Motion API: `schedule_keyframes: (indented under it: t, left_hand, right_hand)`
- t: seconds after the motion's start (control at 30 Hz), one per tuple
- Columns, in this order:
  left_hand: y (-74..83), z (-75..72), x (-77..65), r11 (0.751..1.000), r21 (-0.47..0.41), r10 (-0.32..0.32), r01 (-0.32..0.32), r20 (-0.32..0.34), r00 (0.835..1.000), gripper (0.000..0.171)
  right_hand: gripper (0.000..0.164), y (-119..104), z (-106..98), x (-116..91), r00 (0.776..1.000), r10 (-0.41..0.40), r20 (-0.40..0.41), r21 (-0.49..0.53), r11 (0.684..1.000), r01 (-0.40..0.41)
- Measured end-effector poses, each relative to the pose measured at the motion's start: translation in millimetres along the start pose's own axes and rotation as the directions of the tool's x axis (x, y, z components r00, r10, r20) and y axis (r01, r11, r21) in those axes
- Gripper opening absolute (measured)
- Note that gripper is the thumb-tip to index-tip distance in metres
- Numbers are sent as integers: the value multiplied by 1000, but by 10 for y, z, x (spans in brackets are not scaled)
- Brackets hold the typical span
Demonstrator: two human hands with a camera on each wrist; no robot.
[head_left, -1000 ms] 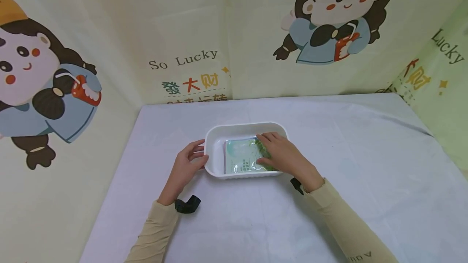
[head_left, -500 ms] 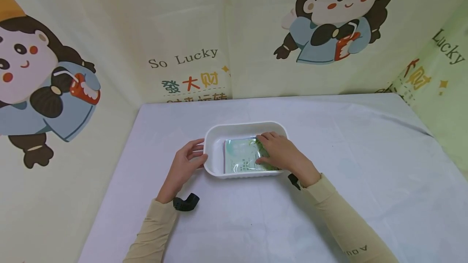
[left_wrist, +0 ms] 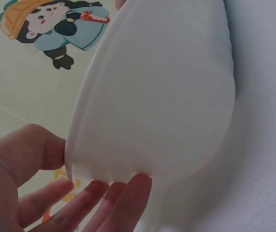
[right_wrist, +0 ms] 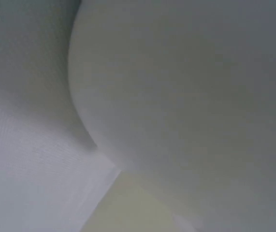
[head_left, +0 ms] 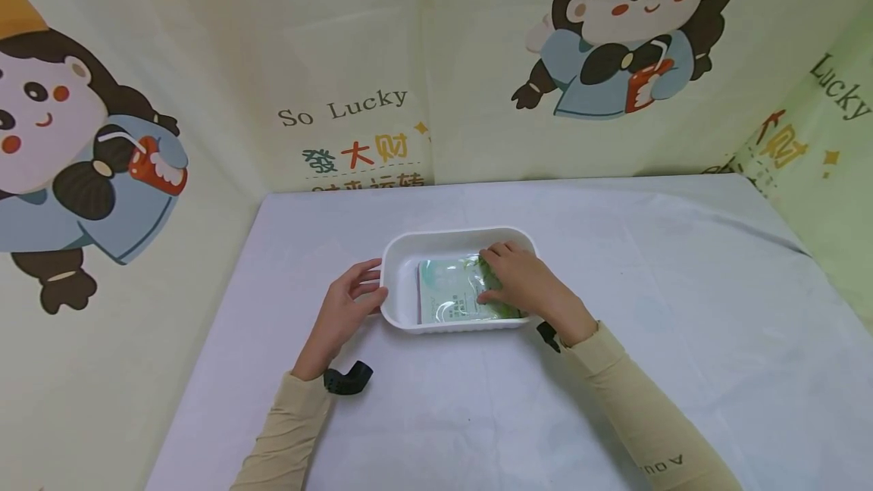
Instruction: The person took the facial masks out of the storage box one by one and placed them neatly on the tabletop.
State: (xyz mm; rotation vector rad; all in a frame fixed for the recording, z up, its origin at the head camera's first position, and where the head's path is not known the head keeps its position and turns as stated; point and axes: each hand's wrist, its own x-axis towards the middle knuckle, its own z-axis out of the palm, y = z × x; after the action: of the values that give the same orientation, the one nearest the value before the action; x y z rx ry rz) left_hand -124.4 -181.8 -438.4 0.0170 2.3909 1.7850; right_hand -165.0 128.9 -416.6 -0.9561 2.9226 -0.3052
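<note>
A white oblong tray [head_left: 402, 298] stands on the table, and a flat, glossy pale-green packet [head_left: 443, 286] with printed characters and leaf pictures lies inside it. At the tray's left end my left hand [head_left: 344, 313] holds the rim. In the left wrist view my thumb meets the rim and my other fingers touch the outer wall of the tray [left_wrist: 152, 96]. My right hand [head_left: 528, 286] rests over the packet's right part, its thumb on the printed face and its fingers at the far edge. The right wrist view shows only the tray's outer wall [right_wrist: 176, 106].
A white cloth [head_left: 682, 309] covers the table. Behind and beside it hang pale curtains [head_left: 477, 120] with cartoon figures and lettering. A black wrist mount [head_left: 349, 378] sits at the left sleeve, another [head_left: 549, 336] at the right.
Both hands, the tray and the packet stay almost where they were. My right forearm has shifted very slightly to the left.
</note>
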Motion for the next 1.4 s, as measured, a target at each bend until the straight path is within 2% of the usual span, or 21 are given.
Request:
schedule_keyframes:
  t: [0.2, 0.33, 0.47, 0.67, 0.97, 1.07, 1.4]
  left_hand:
    - [20, 8, -5, 1000, 23, 5, -5, -21, 1000, 51]
    - [22, 11, -15, 1000, 25, 0, 1, -32, 999, 51]
    - [9, 12, -18, 1000, 19, 4, -4, -34, 999, 52]
    - [-14, 12, -15, 1000, 4, 7, -7, -36, 999, 51]
    - [-35, 3, -7, 1000, -7, 17, -17, -32, 999, 51]
    - [-33, 11, -8, 1000, -1, 14, -14, -32, 999, 51]
    - [-17, 26, -20, 1000, 2, 6, -6, -38, 999, 52]
  right_hand:
    - [75, 2, 22, -1, 996, -20, -86, 31, 999, 23]
    - [71, 0, 33, 12, 993, -25, -114, 57, 998, 32]
    - [62, -1, 33, 22, 994, 1, -112, 138, 990, 14]
    - [52, 16, 34, 43, 996, 64, -70, 271, 962, -42]
    - [42, 56, 37, 58, 991, 99, -90, 345, 936, -62]
    - [36, 79, 12, 38, 989, 103, -104, 390, 919, -54]
    - [27, 178, -38, -6, 981, 47, -191, 536, 842, 64]
